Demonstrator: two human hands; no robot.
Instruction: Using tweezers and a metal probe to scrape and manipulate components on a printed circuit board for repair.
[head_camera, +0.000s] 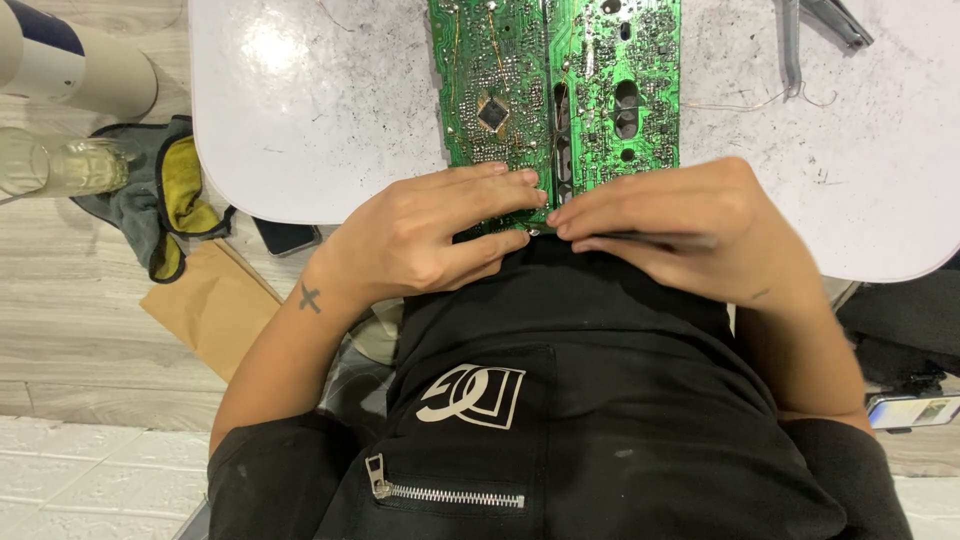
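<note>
A green circuit board (560, 90) lies on the white table (300, 120), its near edge at my body. My left hand (425, 235) rests on the board's near left corner, fingers flat and pointing right. My right hand (690, 225) covers the near right corner and pinches a thin dark tool (655, 240), likely tweezers, whose tip points left toward the board's edge where the fingertips of both hands almost meet.
Metal pliers (815, 30) and a thin loose wire (760, 100) lie at the table's back right. On the floor to the left are a grey and yellow cloth (165, 190), a glass bottle (60, 165), a brown envelope (210, 305) and a dark phone (285, 237).
</note>
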